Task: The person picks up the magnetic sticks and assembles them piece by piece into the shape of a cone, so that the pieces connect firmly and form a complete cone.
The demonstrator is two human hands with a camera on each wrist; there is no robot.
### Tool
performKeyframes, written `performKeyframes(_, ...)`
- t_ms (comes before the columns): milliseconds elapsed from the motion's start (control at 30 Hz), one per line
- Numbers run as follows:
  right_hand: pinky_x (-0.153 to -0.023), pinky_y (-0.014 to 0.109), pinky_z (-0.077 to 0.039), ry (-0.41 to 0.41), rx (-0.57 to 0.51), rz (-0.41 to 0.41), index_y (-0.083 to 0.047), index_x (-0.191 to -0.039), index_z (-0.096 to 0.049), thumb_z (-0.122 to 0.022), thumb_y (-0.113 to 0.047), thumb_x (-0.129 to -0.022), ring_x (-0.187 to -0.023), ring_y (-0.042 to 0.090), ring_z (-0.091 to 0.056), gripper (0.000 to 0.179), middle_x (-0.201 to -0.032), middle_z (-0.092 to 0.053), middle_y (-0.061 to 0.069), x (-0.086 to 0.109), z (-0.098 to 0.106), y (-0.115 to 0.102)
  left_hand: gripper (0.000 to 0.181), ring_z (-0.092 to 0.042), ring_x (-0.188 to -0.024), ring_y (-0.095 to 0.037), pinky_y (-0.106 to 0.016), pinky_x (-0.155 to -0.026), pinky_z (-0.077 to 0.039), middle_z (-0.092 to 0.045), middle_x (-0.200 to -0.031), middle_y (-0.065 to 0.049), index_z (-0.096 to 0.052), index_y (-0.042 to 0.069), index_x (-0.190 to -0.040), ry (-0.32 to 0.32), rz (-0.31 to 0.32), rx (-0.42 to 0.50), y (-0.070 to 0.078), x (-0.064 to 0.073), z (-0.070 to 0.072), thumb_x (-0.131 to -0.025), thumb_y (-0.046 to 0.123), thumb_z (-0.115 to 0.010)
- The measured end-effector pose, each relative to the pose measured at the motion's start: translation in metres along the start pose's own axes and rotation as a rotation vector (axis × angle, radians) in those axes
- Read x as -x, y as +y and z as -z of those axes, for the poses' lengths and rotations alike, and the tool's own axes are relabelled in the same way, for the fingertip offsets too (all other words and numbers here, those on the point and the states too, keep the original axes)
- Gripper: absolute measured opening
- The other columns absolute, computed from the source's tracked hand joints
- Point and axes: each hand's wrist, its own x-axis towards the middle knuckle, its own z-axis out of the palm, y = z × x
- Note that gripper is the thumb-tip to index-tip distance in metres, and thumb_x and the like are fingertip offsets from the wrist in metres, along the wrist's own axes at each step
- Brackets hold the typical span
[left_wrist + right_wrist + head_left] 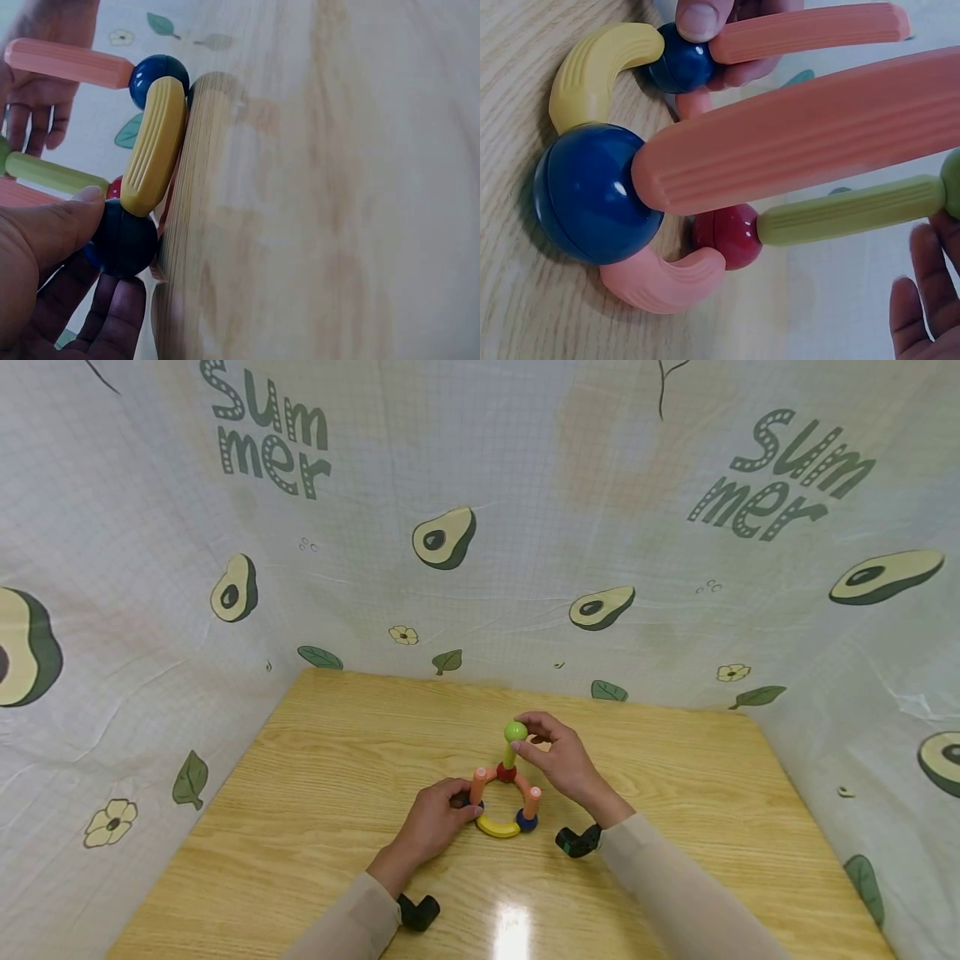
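Note:
A ring of magnetic building pieces lies on the table: a yellow curved piece [498, 828], orange curved pieces [664, 281], a red ball [506, 772] and two blue balls. An orange rod [477, 787] stands on the left blue ball [120, 240], another orange rod [532, 803] on the right blue ball [527, 820]. From the red ball rises a green rod [509, 756] topped by a green ball [515, 732]. My left hand [435, 817] pinches the left blue ball between thumb and fingers. Thumb and index finger of my right hand [558, 758] hold the green ball.
The wooden table [360, 735] runs back to a patterned cloth [517, 560] hung behind and at both sides. A black wrist camera [579, 842] sits at the right wrist, and another black wrist camera [418, 912] at the left.

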Motion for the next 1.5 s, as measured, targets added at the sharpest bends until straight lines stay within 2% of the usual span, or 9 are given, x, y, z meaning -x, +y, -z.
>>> performKeyframes(233, -0.099, 0.055, -0.051, -0.006, -0.004, -0.017, -0.012, -0.138, -0.065, -0.073, -0.017, -0.101, -0.113, 0.028, -0.068, 0.038, -0.120, -0.073, 0.010, -0.0013, -0.0018, -0.0005, 0.030, -0.070, -0.101, -0.014, -0.028, -0.085, -0.058, -0.073, -0.112, 0.002, -0.075, 0.014, -0.123, 0.000, 0.007, -0.006, 0.0004, 0.0001, -0.0003, -0.095, 0.023, -0.081)
performKeyframes(500, -0.101, 0.052, -0.053, -0.022, -0.004, -0.018, -0.012, -0.146, -0.063, -0.070, -0.015, -0.103, -0.115, 0.033, -0.065, 0.043, -0.133, -0.066, 0.012, 0.0001, -0.0018, 0.0024, 0.029, -0.069, -0.099, -0.012, -0.028, -0.084, -0.057, -0.073, -0.110, 0.003, -0.076, 0.015, -0.122, 0.001, 0.015, -0.016, 0.0006, -0.0005, -0.0006, -0.095, 0.024, -0.081)
performKeyframes(600, -0.099, 0.051, -0.053, -0.016, -0.007, -0.030, -0.013, -0.147, -0.061, -0.070, -0.017, -0.103, -0.115, 0.033, -0.066, 0.045, -0.132, -0.067, 0.012, 0.0002, -0.0017, 0.0032, 0.028, -0.069, -0.099, -0.012, -0.028, -0.084, -0.057, -0.073, -0.110, 0.003, -0.075, 0.015, -0.122, 0.000, 0.014, -0.018, 0.0007, -0.0007, -0.0007, -0.095, 0.024, -0.080)
performKeyframes(767, -0.099, 0.049, -0.054, 0.008, -0.037, -0.048, -0.008, -0.142, -0.060, -0.072, -0.018, -0.102, -0.118, 0.031, -0.068, 0.043, -0.128, -0.071, 0.012, 0.0001, -0.0019, 0.0035, 0.028, -0.069, -0.099, -0.012, -0.029, -0.084, -0.057, -0.073, -0.110, 0.004, -0.075, 0.015, -0.122, -0.001, 0.013, -0.016, 0.0004, -0.0011, -0.0012, -0.095, 0.024, -0.081)
performKeyframes(900, -0.098, 0.049, -0.053, 0.023, -0.040, -0.045, -0.009, -0.138, -0.063, -0.074, -0.018, -0.101, -0.116, 0.030, -0.068, 0.039, -0.126, -0.073, 0.012, 0.0003, -0.0015, 0.0034, 0.029, -0.070, -0.099, -0.012, -0.029, -0.084, -0.058, -0.073, -0.109, 0.004, -0.075, 0.015, -0.122, 0.000, 0.008, -0.015, 0.0001, -0.0016, -0.0014, -0.095, 0.024, -0.081)
performKeyframes(1133, -0.101, 0.052, -0.052, 0.027, -0.047, -0.050, -0.012, -0.141, -0.064, -0.073, -0.021, -0.102, -0.116, 0.029, -0.068, 0.041, -0.127, -0.073, 0.011, 0.0021, -0.0002, 0.0035, 0.029, -0.069, -0.098, -0.011, -0.028, -0.083, -0.057, -0.073, -0.110, 0.004, -0.076, 0.015, -0.122, 0.005, 0.001, -0.018, 0.0007, -0.0019, -0.0013, -0.095, 0.024, -0.081)
performKeyframes(1367, -0.100, 0.041, -0.055, 0.025, -0.059, -0.059, -0.013, -0.145, -0.063, -0.070, -0.023, -0.104, -0.118, 0.028, -0.067, 0.043, -0.127, -0.073, 0.010, 0.0042, 0.0004, 0.0049, 0.035, -0.072, -0.104, -0.017, -0.035, -0.088, -0.060, -0.073, -0.118, -0.001, -0.075, 0.014, -0.128, 0.022, 0.010, 0.010, 0.0030, 0.0010, -0.0008, -0.095, 0.024, -0.081)
performKeyframes(1500, -0.102, 0.043, -0.054, 0.026, -0.078, -0.055, -0.011, -0.143, -0.064, -0.071, -0.021, -0.103, -0.121, 0.030, -0.067, 0.041, -0.128, -0.073, 0.012, 0.0046, 0.0008, 0.0036, 0.038, -0.072, -0.102, -0.018, -0.038, -0.088, -0.060, -0.073, -0.122, -0.003, -0.074, 0.018, -0.131, 0.063, 0.020, 0.037, 0.0063, 0.0033, 0.0019, -0.095, 0.028, -0.081)
